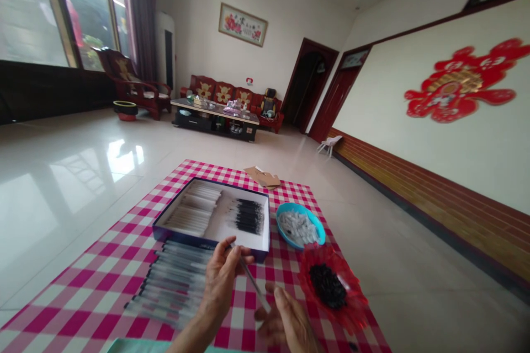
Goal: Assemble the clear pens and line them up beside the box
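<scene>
My left hand (223,273) is closed, thumb and fingers pinching a slim, pale pen barrel (252,281) that slants down to the right. At its lower end is my right hand (290,320), with its fingers curled and smeared by motion; whether they grip the barrel I cannot tell. Left of my hands lies a row of translucent pen barrels with dark ends (174,281) on the checked cloth. Just beyond stands a shallow blue box (267,231) with white barrels (192,209) on its left side and a bundle of black-ended pen parts (248,216) on its right.
A blue bowl (321,226) of small translucent caps stands right of the box. Nearer is a red scalloped dish (351,292) with small black pieces. Flat brown cardboard (263,176) lies at the far edge of the pink-and-white tablecloth (103,253). A mint-green item (136,345) shows at the near edge.
</scene>
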The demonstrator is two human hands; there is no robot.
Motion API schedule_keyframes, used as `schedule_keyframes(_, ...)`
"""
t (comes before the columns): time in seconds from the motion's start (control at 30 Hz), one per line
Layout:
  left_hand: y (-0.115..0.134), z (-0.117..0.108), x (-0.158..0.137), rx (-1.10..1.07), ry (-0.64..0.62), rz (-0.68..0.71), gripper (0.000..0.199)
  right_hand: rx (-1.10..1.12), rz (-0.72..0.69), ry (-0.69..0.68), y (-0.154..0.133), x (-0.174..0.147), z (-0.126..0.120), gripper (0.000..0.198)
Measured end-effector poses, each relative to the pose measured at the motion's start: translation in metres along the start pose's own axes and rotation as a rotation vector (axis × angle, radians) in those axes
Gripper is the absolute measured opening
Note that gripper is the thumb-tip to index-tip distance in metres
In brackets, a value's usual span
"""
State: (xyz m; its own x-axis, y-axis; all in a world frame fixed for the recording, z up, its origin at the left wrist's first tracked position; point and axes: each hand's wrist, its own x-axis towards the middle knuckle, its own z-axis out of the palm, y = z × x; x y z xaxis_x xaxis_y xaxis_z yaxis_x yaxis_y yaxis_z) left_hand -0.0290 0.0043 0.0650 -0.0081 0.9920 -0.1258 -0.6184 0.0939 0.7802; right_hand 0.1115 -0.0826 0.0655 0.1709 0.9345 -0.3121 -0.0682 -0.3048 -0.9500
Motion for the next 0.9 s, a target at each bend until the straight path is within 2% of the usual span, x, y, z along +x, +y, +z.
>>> schedule_keyframes(0.07, -0.001, 0.001, -0.002, 0.000, -0.024, -0.047, 0.060, -0.201, -0.111, 0.001, -0.019, 0.009, -0.020, 0.059)
schedule_keyframes(0.17, -0.008, 0.003, -0.007, 0.049, -0.123, -0.118, 0.055, -0.486, -0.357, 0.143, -0.048, 0.042, -0.054, 0.044)
schedule_keyframes(0.23, -0.015, 0.005, -0.011, 0.093, -0.195, -0.157, 0.051, -0.729, -0.430, 0.257, -0.066, 0.073, -0.075, 0.036)
schedule_keyframes(0.27, -0.019, 0.005, -0.013, 0.109, -0.219, -0.173, 0.050, -0.881, -0.459, 0.284, -0.073, 0.090, -0.083, 0.034)
schedule_keyframes(0.3, -0.023, 0.006, -0.014, 0.119, -0.235, -0.187, 0.050, -0.940, -0.468, 0.286, -0.078, 0.106, -0.089, 0.031)
schedule_keyframes(0.43, -0.036, 0.006, -0.017, 0.114, -0.249, -0.229, 0.052, -1.125, -0.423, 0.223, -0.082, 0.157, -0.095, 0.021)
schedule_keyframes(0.53, -0.040, 0.005, -0.016, 0.122, -0.239, -0.235, 0.054, -1.268, -0.337, 0.184, -0.073, 0.180, -0.089, 0.009)
schedule_keyframes(0.67, -0.040, 0.004, -0.015, 0.142, -0.235, -0.233, 0.055, -1.400, -0.238, 0.172, -0.063, 0.193, -0.084, 0.028)
schedule_keyframes(0.9, -0.038, 0.004, -0.015, 0.162, -0.258, -0.258, 0.050, -1.473, -0.173, 0.166, -0.059, 0.199, -0.086, 0.030)
